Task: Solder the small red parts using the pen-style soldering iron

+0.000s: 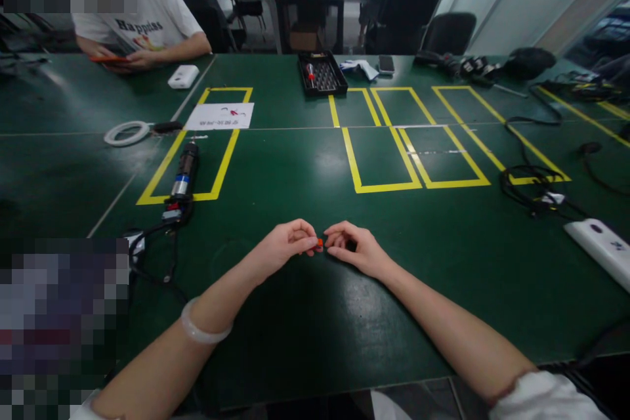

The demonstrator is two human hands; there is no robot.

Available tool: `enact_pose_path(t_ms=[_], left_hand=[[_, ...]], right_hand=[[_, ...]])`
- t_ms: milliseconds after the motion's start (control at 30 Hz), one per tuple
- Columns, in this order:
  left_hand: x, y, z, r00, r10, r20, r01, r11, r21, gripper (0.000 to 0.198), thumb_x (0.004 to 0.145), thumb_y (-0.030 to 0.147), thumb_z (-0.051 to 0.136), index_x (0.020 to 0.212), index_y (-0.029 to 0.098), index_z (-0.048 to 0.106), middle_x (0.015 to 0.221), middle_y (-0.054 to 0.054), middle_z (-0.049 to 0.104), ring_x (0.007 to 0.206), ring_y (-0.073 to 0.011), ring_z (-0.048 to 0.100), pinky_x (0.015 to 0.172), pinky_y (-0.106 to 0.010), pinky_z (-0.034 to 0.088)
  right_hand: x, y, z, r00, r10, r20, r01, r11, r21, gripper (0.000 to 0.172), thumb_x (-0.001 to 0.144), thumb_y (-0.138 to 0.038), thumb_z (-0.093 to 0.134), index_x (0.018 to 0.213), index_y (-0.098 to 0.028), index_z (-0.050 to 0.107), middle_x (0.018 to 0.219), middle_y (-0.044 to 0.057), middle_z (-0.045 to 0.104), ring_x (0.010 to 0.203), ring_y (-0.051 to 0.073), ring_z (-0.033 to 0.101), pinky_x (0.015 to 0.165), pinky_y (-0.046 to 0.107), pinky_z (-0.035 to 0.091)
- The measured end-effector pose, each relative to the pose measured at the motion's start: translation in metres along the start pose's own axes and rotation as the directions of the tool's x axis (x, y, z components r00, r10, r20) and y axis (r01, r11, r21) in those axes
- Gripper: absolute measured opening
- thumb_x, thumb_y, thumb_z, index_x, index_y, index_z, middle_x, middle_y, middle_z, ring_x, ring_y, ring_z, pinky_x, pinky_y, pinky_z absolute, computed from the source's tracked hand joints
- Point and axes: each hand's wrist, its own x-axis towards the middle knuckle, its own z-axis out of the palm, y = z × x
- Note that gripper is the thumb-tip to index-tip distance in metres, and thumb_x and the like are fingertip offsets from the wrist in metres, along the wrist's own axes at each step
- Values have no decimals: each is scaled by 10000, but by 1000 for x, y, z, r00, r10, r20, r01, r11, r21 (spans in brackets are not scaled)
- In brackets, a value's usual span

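Red piece [319, 245], in left hand [295, 239], green tabletop [290, 170]

A milky, rounded bangle [197, 333] is circling the left forearm [170, 359], while white sleeves [546, 397] are showing at four and eight o'clock.

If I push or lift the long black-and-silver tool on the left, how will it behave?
The black-and-silver tool would probably feel stiff, since its barrel lies straight. That barrel looks round, so it may roll when pushed sideways, though the bulkier near end might check it. The black cable seems to join that end and could tug when lifted.
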Motion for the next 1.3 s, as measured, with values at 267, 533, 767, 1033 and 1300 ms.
enact_pose_path(t_ms=[267,533,767,1033,1300], left_hand=[[4,-12,8,999,32,8,-32,999,4,292,875,436,561,914,148,581,816,-30,648,719,-137,623,682,-270,455],[5,-16,5,998,15,56,-15,1000,9,337,892,459,535,943,135,607,817,-58,686,706,-134,610,674,-268,457],[0,-14,12,991,134,2,-134,990,37,278,831,375,650,981,150,585,899,-37,640,809,-132,602,774,-281,475],[-1,-12,13,976,211,-60,-195,958,209,258,833,348,647,995,153,596,943,-56,646,867,-156,613,808,-301,492],[-2,-10,14,953,288,-95,-252,926,281,218,825,333,655,954,161,618,938,-54,657,866,-162,622,820,-308,505]], right_hand=[[0,0,7,999,29,38,-28,1000,-10,196,856,-303,667,1000,-176,628,760,-10,611,618,99,532,590,232,451],[0,-1,6,1000,13,-18,-14,1000,-17,171,865,-283,643,1000,-179,633,803,14,639,646,109,554,610,245,468],[1,2,6,998,51,-42,-47,994,99,251,827,-310,699,1022,-176,617,844,19,651,682,114,584,650,258,490],[2,2,8,996,-41,-82,42,999,4,201,827,-197,665,1012,-187,588,858,18,632,672,114,579,639,261,488],[1,-3,4,994,-94,-63,77,970,-229,160,827,-142,635,974,-201,609,921,31,647,812,150,601,733,289,484]])
